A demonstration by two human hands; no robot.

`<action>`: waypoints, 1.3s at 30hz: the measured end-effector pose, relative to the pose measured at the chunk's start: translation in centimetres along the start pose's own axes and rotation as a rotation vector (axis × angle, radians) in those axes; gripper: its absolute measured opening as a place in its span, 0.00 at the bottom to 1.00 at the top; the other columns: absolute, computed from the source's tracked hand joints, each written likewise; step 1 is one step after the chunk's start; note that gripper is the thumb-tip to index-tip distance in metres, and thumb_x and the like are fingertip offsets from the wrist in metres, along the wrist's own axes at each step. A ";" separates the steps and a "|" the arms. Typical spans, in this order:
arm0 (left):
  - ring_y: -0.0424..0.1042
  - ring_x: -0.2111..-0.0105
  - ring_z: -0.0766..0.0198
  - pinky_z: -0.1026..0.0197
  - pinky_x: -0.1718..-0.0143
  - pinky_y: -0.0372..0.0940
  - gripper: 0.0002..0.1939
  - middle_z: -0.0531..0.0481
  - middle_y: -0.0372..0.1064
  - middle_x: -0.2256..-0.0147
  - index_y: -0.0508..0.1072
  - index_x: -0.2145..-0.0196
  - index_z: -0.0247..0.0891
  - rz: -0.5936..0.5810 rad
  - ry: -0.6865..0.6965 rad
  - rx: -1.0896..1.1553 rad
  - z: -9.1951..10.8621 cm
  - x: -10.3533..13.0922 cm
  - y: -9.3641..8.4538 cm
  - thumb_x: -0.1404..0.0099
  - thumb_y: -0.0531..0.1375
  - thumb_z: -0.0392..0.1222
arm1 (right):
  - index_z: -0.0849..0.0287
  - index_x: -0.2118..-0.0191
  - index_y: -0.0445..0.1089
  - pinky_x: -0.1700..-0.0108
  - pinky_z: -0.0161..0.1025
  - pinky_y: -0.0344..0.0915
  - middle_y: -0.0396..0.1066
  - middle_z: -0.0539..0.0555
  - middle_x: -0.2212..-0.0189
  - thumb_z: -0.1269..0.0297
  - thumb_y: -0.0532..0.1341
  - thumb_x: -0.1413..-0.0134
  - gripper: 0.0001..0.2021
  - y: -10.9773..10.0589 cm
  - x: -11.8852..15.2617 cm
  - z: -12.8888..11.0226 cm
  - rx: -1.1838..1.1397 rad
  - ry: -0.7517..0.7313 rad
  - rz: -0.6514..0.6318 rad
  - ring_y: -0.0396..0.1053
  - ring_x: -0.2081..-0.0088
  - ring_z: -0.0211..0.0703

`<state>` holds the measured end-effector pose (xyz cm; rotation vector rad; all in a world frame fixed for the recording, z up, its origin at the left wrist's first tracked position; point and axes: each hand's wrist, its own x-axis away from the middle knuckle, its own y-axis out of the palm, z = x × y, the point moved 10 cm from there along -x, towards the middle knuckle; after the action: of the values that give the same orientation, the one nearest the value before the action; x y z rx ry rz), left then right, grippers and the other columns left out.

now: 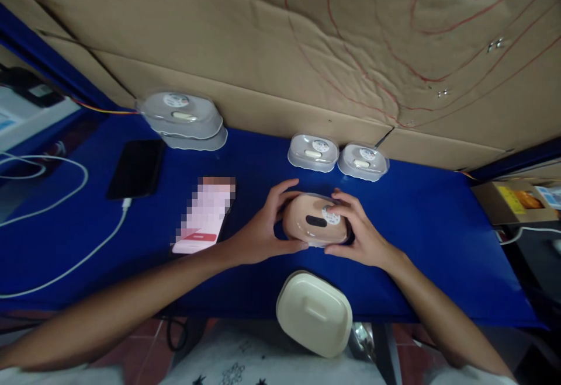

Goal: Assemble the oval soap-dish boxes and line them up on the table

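Note:
My left hand (269,227) and my right hand (362,230) are wrapped round opposite ends of a peach-coloured oval box (302,215) with a clear cover. A dark oval knob and a round white sticker show on its top. Fingers of the right hand lie across the cover near the sticker. The box's far side and underside are hidden. Closer to me, a cream rounded-rectangular lid (313,315) with a raised bar handle overhangs the table's front edge.
Two grey oval boxes (313,152) (363,162) stand against the cardboard wall (245,40). A stack of similar boxes (186,119) is at the back left. A lit phone (205,212), a dark phone (135,169) and a white cable (87,265) lie on the left of the blue table (433,245).

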<state>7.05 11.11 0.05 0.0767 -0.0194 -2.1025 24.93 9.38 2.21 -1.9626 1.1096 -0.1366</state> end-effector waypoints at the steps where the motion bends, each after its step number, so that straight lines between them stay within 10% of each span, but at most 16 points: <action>1: 0.64 0.32 0.43 0.38 0.32 0.62 0.56 0.40 0.59 0.33 0.48 0.28 0.57 -0.006 0.020 -0.013 0.3 0.1 0.1 0.43 0.78 0.45 | 0.44 0.29 0.56 0.28 0.66 0.61 0.52 0.63 0.29 0.46 0.73 0.41 0.41 0.3 0.0 -0.1 -0.013 0.000 -0.025 0.52 0.25 0.66; 7: 0.59 0.29 0.42 0.38 0.30 0.60 0.55 0.39 0.56 0.30 0.46 0.27 0.57 -0.039 0.047 -0.063 0.8 0.6 0.8 0.40 0.77 0.47 | 0.46 0.28 0.54 0.30 0.60 0.65 0.57 0.64 0.29 0.45 0.74 0.44 0.45 0.7 -0.1 -0.3 -0.100 0.014 -0.080 0.59 0.28 0.63; 11: 0.48 0.25 0.35 0.31 0.28 0.52 0.67 0.34 0.39 0.24 0.36 0.24 0.56 -0.021 0.015 -0.257 0.8 1.7 0.9 0.44 0.78 0.55 | 0.46 0.30 0.58 0.31 0.60 0.64 0.63 0.61 0.33 0.48 0.75 0.45 0.42 -3.0 0.0 1.3 -0.051 0.074 0.046 0.63 0.31 0.64; 18: 0.58 0.30 0.30 0.23 0.28 0.45 0.42 0.33 0.60 0.30 0.68 0.34 0.45 -0.772 0.181 -0.703 1.0 6.8 8.8 0.44 0.76 0.47 | 0.47 0.31 0.58 0.32 0.59 0.64 0.66 0.59 0.36 0.47 0.75 0.45 0.41 -8.6 1.4 5.1 0.088 0.257 0.258 0.67 0.35 0.63; 29: 0.68 0.35 0.44 0.41 0.36 0.66 0.49 0.39 0.56 0.32 0.53 0.32 0.51 0.002 -0.113 0.042 -0.4 0.6 0.4 0.42 0.76 0.45 | 0.44 0.29 0.56 0.29 0.61 0.61 0.59 0.60 0.30 0.49 0.75 0.43 0.42 -2.5 0.2 0.6 -0.164 0.107 0.017 0.58 0.28 0.65; 39: 0.77 0.42 0.43 0.44 0.46 0.76 0.50 0.41 0.69 0.36 0.64 0.35 0.47 -0.004 -0.288 0.316 -1.5 0.6 1.1 0.51 0.80 0.37 | 0.43 0.29 0.54 0.28 0.62 0.60 0.58 0.60 0.29 0.47 0.76 0.46 0.45 -1.1 0.0 -0.3 -0.183 0.054 0.035 0.56 0.26 0.64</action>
<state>7.83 10.05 -1.45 -0.0370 -0.5240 -2.0819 25.55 9.51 3.19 -2.1104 1.2277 -0.0709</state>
